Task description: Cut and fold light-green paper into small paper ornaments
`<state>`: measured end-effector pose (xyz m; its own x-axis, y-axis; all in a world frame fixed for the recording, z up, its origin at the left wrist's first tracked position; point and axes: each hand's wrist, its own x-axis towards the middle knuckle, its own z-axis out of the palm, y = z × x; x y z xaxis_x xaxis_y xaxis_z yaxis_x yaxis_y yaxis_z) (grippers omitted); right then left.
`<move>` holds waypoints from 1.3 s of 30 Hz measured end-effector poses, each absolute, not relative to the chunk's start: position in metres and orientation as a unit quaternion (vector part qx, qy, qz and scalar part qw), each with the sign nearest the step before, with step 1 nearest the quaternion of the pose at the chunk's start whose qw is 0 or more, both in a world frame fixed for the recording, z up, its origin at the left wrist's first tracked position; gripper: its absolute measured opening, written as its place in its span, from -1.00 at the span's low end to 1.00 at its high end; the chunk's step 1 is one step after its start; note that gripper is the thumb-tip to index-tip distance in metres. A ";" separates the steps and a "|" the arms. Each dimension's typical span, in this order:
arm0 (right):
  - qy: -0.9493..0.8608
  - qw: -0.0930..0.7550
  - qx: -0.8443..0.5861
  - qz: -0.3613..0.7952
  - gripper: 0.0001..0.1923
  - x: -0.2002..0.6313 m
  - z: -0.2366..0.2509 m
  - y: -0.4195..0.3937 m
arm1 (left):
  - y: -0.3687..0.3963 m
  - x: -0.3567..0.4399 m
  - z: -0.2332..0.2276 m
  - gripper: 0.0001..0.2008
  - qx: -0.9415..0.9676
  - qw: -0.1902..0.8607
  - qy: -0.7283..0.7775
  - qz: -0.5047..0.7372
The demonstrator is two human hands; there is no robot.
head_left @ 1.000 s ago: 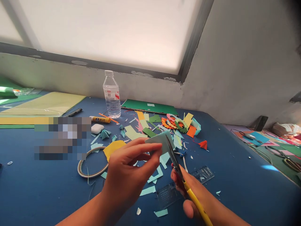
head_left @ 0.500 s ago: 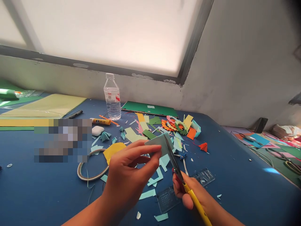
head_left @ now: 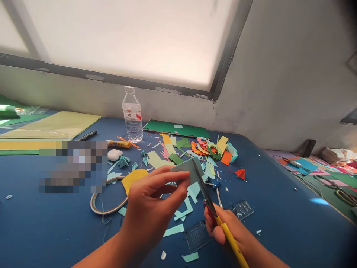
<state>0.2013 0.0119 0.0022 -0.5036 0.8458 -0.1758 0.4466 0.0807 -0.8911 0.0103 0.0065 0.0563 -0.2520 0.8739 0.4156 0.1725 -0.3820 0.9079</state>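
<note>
1. Yellow-handled scissors sit nearest me, clamped in my right hand; their long axis runs up and to the left, blades meeting the paper's right edge.
2. My left hand pinches a pale teal paper piece between thumb and fingers, holding it above the table, just left of the blades.
3. Under both hands I see teal paper scraps and a clear ruler on the blue table.
4. Farther off stand a water bottle and a glue stick.
</note>
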 end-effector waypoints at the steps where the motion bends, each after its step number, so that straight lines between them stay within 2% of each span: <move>1: -0.709 0.194 -0.462 0.497 -0.37 0.201 0.003 0.012 | 0.007 0.010 0.056 -0.79 0.544 0.279 0.480 0.629; 7: -0.713 0.198 -0.455 0.495 -0.21 0.199 0.008 0.010 | 0.007 0.009 0.060 -0.81 0.540 0.285 0.486 0.625; 16: -0.714 0.200 -0.460 0.489 -0.29 0.201 0.006 0.009 | 0.007 0.009 0.059 -0.83 0.541 0.290 0.490 0.619; 20: -0.690 0.229 -0.476 0.494 -0.29 0.202 0.006 0.016 | 0.007 0.011 0.064 -0.82 0.527 0.340 0.485 0.609; 22: -0.701 0.218 -0.511 0.448 -0.36 0.203 0.012 0.020 | 0.007 0.012 0.067 -0.87 0.509 0.382 0.496 0.591; 27: -0.754 0.136 -0.600 0.230 -0.68 0.210 0.025 0.033 | 0.015 0.011 0.066 -0.97 0.510 0.497 0.478 0.514; 29: -0.765 0.120 -0.604 0.191 -0.75 0.214 0.024 0.039 | 0.020 0.010 0.062 -0.87 0.512 0.520 0.473 0.494; 31: -0.768 0.120 -0.602 0.184 -0.75 0.218 0.019 0.045 | 0.024 0.009 0.058 -0.76 0.508 0.533 0.473 0.483; 35: -0.774 0.140 -0.592 0.176 -0.56 0.224 0.012 0.054 | 0.032 0.007 0.055 -0.66 0.507 0.535 0.485 0.471; 39: -0.785 0.156 -0.574 0.173 -0.59 0.225 0.010 0.058 | 0.037 0.003 0.055 -0.67 0.510 0.538 0.496 0.453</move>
